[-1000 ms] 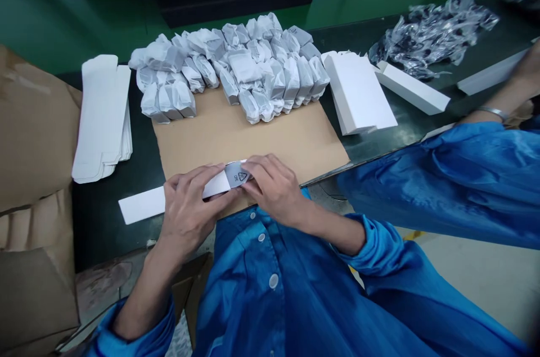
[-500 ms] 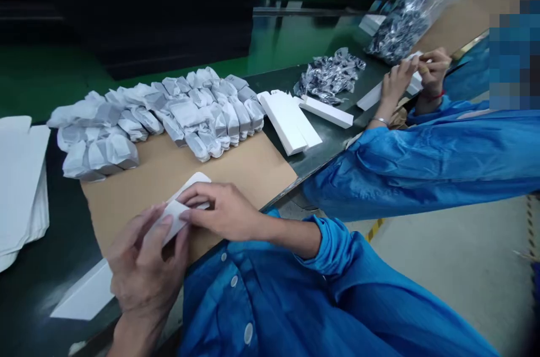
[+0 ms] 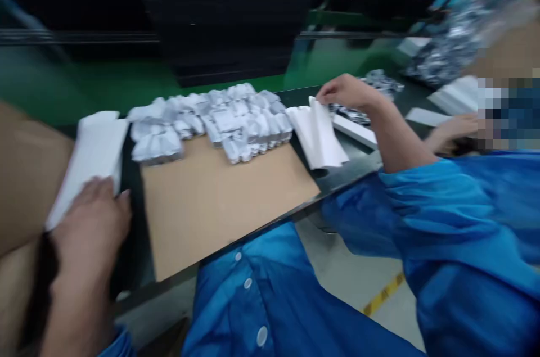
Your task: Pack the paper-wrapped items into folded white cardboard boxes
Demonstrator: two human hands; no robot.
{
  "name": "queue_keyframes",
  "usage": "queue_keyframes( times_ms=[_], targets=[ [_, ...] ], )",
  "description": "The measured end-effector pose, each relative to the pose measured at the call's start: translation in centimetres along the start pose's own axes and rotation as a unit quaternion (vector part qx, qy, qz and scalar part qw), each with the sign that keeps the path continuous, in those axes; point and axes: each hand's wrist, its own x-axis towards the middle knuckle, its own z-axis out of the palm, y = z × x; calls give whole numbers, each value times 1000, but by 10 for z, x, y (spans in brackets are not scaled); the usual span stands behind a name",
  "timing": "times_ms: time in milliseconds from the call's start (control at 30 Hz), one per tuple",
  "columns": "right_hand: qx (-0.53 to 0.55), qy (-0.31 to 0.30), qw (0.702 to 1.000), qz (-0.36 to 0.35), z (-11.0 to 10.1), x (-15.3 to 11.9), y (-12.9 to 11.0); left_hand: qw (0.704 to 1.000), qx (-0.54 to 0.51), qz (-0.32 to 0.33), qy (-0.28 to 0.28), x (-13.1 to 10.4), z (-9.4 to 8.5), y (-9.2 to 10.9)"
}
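My left hand (image 3: 95,216) lies with its fingers stretched out over the near end of a stack of flat white cartons (image 3: 95,138). Off to the right, my right hand (image 3: 348,91) pinches the top end of a folded white carton (image 3: 324,135), which stands against or overlaps other white cartons (image 3: 300,126) on the bench. Between my hands lies a brown cardboard sheet (image 3: 223,194). Along its far side sit rows of small white-wrapped packets (image 3: 248,121), packed close together. The left hand is slightly blurred.
A brown cardboard box (image 3: 29,177) stands at the left edge. Beyond the right hand lie a long white carton (image 3: 355,131) and silvery plastic packets (image 3: 382,82). A co-worker's hand (image 3: 453,131) and blue sleeve are close on the right. A black bin (image 3: 228,25) is behind.
My hands have moved apart from the white carton held over the cardboard, left to the flat stack, right to the cartons at right. The view has swung left.
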Motion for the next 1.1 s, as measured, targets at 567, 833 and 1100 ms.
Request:
queue_keyframes(
  times_ms=[567, 833, 1100],
  targets=[
    [487, -357, 788, -126, 184, -135, -288, 978, 166, -130, 4, -3, -11, 7],
    [529, -281, 796, -93, 179, -120, -299, 985, 3, 29, 169, -70, -20, 74],
    [219, -415, 796, -382, 105, -124, -195, 889, -386, -235, 71, -64, -57, 70]
  ],
)
